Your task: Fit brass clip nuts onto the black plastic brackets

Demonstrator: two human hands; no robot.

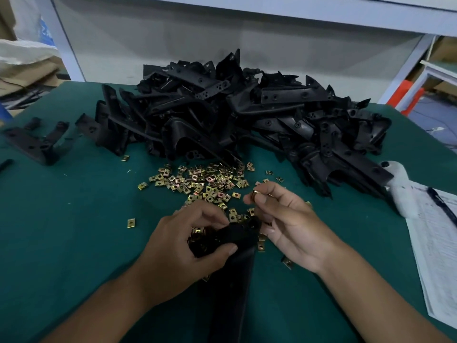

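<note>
At the far left of the green table (74,231) a lone black bracket (34,142) lies apart from the big heap of brackets (247,115) piled across the middle; in front of the heap the loose brass clip nuts (200,181) are scattered. Nearer, the left hand (183,246) grips the top end of the bracket in hand (235,256), its fingers (210,215) curled over and the thumb pressed beneath; the bracket's long axis runs from that end back toward the person. Just right and slightly above, the right hand (284,219) pinches one clip nut (254,194) between thumb and forefinger, the other fingers loosely curled; the nut sits just beyond the bracket's end, so the right hand is the nearer one to bring it down onto that end. At the far right lie papers (435,233) and a pen (442,203).
</note>
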